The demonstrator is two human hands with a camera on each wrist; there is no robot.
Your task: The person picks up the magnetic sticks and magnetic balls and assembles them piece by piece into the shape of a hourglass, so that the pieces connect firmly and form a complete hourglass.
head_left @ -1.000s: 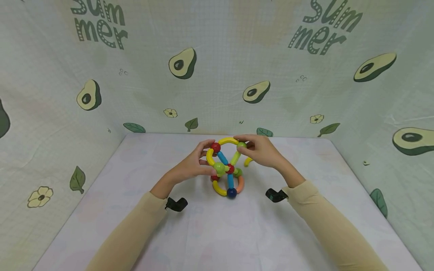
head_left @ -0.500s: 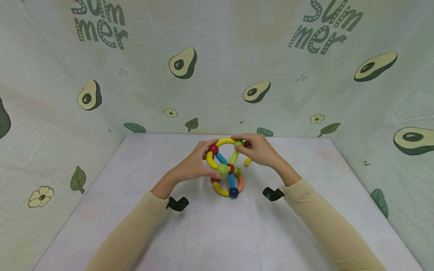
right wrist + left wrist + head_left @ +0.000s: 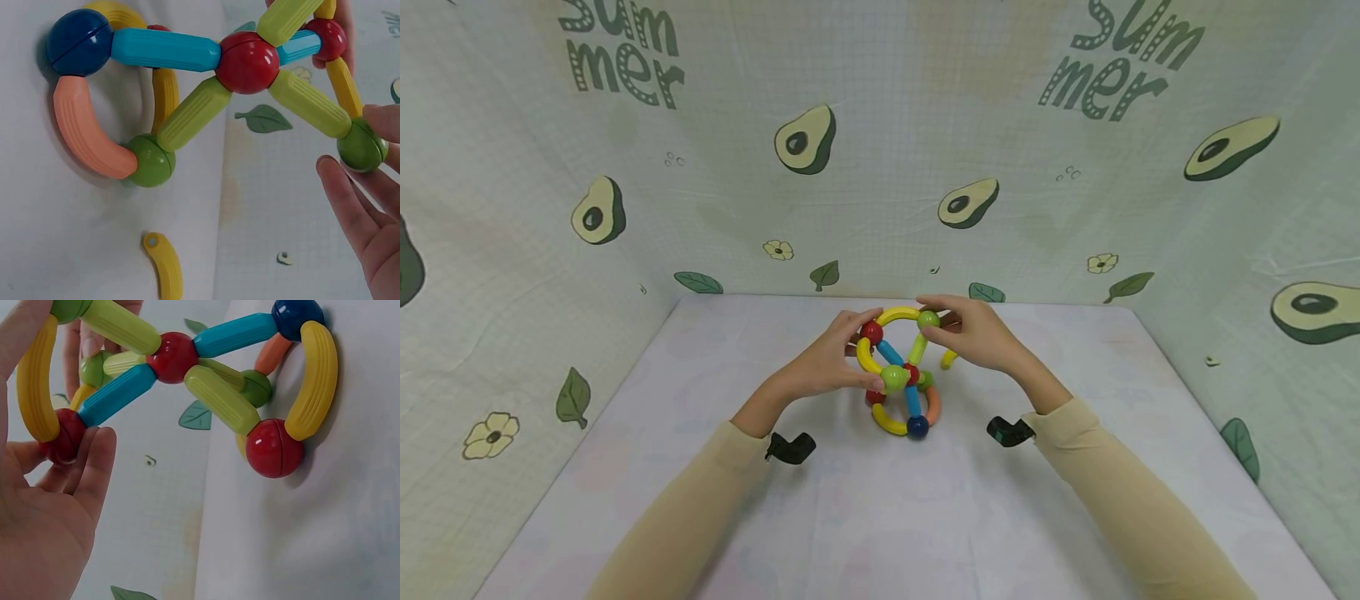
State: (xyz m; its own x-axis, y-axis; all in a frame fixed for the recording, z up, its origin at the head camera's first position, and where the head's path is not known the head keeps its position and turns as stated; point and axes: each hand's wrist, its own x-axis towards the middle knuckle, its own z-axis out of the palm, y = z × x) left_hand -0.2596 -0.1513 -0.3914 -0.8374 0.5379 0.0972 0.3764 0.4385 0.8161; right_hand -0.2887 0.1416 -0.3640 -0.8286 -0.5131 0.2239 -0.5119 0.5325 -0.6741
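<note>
A two-tiered magnetic ball-and-stick toy (image 3: 912, 400) stands on its lower ring, with a red centre ball (image 3: 247, 62) joined to both tiers by straight blue and lime sticks. Yellow curved sticks run along the upper ring. My left hand (image 3: 823, 360) holds that ring's left side, thumb at the near green ball (image 3: 894, 377) and fingers around the red ball (image 3: 64, 434). On the right, my right hand (image 3: 976, 332) pinches another green ball (image 3: 362, 145) between thumb and fingers. Below, a dark blue ball (image 3: 299, 319) and an orange curved stick (image 3: 90, 128) rest at table level.
A loose yellow curved stick (image 3: 164, 265) lies on the table just behind and right of the toy, partly covered by the right hand in the head view. The pale tabletop (image 3: 880, 517) meets a patterned cloth backdrop (image 3: 880, 242) at its far edge.
The upper ring has turned slightly: its near green ball has shifted right and its left red ball a little down and left. My left fingers have closed in nearer the ring.
</note>
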